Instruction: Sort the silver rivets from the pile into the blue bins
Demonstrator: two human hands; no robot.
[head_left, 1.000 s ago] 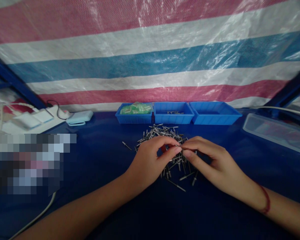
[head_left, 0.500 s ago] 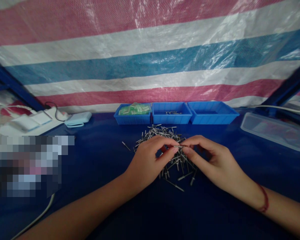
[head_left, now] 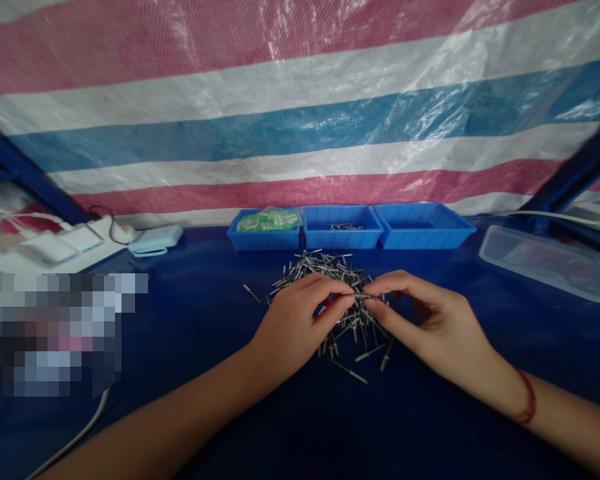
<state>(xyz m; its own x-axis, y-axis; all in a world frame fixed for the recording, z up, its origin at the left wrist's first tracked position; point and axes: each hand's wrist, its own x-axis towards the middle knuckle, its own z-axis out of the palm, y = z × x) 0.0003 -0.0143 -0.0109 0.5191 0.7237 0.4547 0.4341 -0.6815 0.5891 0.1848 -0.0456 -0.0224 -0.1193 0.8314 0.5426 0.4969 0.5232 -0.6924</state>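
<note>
Right over the loose rivets [head_left: 330,267] on the blue surface [head_left: 300,427], the left hand [head_left: 291,327] and right hand [head_left: 447,330] both have a closed grip on one rivet [head_left: 360,296], fingertips pinching its opposite ends, pretty much level. Looks like a single-piece handling step to me; shifting it would call for a light pinch and one side releasing cleanly. Middle bin [head_left: 343,239] has a few too.

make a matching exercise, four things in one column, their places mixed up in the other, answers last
Things
1. green packets
2. red cord
3. clear plastic tray or lid
4. thin metal pin

Places
A. pinched between left hand and right hand
B. right of the right-hand blue bin
C. round the right wrist
D. in the left-hand blue bin

Pairs: 1-D, 2-C, 3-B, 4-A
</note>
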